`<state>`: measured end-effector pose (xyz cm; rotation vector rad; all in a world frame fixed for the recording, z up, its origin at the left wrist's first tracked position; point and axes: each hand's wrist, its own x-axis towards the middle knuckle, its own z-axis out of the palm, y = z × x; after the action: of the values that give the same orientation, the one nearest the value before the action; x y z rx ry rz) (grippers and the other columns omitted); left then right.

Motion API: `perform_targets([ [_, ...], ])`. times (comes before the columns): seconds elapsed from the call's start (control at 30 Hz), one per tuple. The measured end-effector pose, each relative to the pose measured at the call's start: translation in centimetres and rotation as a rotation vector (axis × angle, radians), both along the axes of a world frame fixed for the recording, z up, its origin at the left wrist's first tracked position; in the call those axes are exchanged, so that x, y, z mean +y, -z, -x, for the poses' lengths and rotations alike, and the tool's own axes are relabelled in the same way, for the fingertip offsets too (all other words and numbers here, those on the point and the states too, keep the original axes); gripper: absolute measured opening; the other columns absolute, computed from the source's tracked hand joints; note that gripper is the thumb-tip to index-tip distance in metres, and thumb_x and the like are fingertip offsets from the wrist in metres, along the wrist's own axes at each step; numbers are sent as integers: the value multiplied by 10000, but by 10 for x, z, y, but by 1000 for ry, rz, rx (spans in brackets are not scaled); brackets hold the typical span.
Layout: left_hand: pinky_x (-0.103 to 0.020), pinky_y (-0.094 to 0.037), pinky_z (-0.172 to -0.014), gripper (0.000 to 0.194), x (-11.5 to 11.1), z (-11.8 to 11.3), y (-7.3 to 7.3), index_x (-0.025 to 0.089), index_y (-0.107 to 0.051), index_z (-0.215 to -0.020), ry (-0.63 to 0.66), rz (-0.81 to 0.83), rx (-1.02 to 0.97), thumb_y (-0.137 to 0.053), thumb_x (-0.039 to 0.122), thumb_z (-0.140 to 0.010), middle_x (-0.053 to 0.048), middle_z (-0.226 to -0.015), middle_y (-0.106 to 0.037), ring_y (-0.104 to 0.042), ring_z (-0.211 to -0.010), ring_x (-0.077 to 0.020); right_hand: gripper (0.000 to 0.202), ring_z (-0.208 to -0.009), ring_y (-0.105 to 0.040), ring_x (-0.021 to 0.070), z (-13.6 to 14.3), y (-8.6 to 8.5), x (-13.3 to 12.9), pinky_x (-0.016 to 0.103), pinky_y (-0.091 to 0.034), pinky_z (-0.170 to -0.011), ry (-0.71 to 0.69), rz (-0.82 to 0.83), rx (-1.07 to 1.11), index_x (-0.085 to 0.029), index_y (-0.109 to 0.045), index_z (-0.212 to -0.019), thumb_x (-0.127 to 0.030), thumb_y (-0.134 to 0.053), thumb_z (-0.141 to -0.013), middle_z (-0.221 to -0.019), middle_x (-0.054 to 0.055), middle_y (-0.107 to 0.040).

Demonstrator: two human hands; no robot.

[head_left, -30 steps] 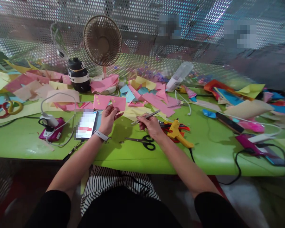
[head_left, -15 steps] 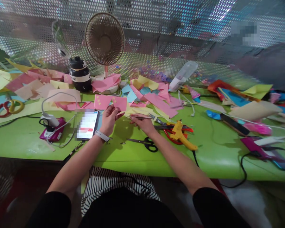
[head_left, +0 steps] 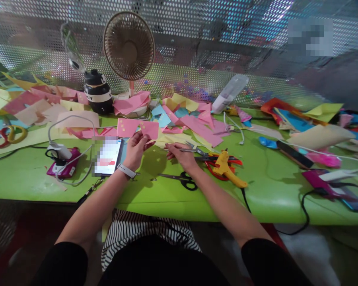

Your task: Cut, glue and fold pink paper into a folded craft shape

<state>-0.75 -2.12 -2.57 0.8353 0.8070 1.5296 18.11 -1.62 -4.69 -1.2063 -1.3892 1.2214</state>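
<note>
My left hand point(head_left: 136, 151) is closed on a piece of pink paper point(head_left: 127, 128) dotted with small yellow bits, the thumb resting on its front. To its right, my right hand point(head_left: 181, 154) pinches slim metal tweezers point(head_left: 188, 150), which point left toward the paper without touching it. Whether the tips hold anything is too small to see. Black-handled scissors point(head_left: 185, 181) lie on the green tabletop point(head_left: 155, 198) below the hands. A yellow glue gun point(head_left: 226, 167) rests beside my right wrist, over red-handled scissors point(head_left: 214, 171).
A phone point(head_left: 107, 157) and a purple power socket point(head_left: 64, 163) with cables lie at left. Behind the hands stand a fan point(head_left: 129, 45), a black bottle point(head_left: 98, 92) and coloured paper scraps point(head_left: 199, 128). A clear bottle point(head_left: 230, 94) leans against the perforated metal screen.
My right hand has drawn slightly right with the tweezers, widening the gap to the pink paper. My left hand keeps its hold on the paper. The view has shifted a little.
</note>
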Motion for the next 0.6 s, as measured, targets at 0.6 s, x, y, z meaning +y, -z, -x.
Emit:
perform_targets([
  [0.6, -379, -579, -892, 234, 0, -1, 2, 188, -603, -809, 0, 2, 9, -785, 306, -719, 16, -804, -611, -639, -765, -118, 407, -632, -716, 173, 10, 14, 5, 230, -504, -515, 12, 48, 52, -183, -728, -812, -546, -800, -643, -681, 38, -743],
])
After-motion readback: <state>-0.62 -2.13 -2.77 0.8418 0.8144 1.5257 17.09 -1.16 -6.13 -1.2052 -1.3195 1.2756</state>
